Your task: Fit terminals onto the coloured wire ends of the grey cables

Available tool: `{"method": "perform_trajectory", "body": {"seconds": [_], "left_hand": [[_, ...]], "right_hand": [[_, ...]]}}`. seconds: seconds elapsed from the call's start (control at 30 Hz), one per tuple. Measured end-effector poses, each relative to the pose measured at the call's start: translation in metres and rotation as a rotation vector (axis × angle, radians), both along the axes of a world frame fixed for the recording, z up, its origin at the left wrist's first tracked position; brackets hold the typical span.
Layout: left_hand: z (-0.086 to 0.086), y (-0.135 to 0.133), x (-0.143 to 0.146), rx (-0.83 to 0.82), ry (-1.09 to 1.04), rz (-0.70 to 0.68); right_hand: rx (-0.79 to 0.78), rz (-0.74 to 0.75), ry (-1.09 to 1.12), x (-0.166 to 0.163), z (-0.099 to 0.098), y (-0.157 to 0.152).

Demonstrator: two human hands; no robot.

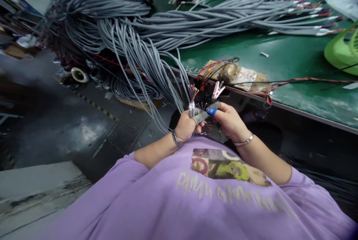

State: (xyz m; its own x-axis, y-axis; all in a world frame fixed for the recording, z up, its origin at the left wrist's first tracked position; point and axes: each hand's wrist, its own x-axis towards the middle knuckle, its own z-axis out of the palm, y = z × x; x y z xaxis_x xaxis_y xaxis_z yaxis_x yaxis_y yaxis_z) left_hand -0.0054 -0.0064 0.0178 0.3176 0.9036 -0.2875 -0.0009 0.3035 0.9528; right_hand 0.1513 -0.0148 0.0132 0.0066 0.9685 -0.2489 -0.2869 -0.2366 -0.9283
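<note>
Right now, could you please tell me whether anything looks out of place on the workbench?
Possibly: a small whitish scrap lies loose on the green tabletop, apart from the grey cable bundle, so it looks like stray litter.

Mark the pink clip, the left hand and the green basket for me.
Pink clip (217, 90): head view, on its body.
Left hand (187, 124): head view, middle of the hand.
Green basket (336, 52): head view, on its outer wall.

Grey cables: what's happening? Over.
Left hand: gripping round grey cables with white collars. Right hand: at fine coloured wires, grip unclear. V-shaped pink clip just beyond.
</note>
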Motion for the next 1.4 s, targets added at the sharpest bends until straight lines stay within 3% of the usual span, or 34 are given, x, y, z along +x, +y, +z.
{"method": "perform_trajectory", "body": {"seconds": [0.17,0.33,0.53,0.73,0.93,1.17,1.4], "left_hand": [[0.001,0.005,-0.004,-0.034,-0.022,-0.073],[0.005,0.006,-0.005,-0.029,0.016,-0.200],[0.006,0.005,-0.003,-0.051,0.056,-0.209],[0.003,0.005,-0.004,-0.021,0.080,-0.192],[0.000,0.004,-0.004,0.053,0.038,-0.111],[-0.003,0.001,-0.002,0.009,0.000,-0.028],[-0.002,0.006,-0.007,-0.092,-0.134,-0.004]], "right_hand": [[-0.054,0.044,0.138,0.010,-0.011,0.001],[0.007,0.179,0.125,0.012,-0.003,0.002],[0.032,0.160,0.101,0.003,0.004,0.000],[0.033,0.074,0.048,-0.003,0.002,-0.004],[-0.032,-0.023,0.133,-0.008,-0.004,-0.003],[-0.151,0.021,0.218,-0.007,0.000,-0.001],[-0.068,0.058,0.286,0.018,-0.013,0.011]]}}
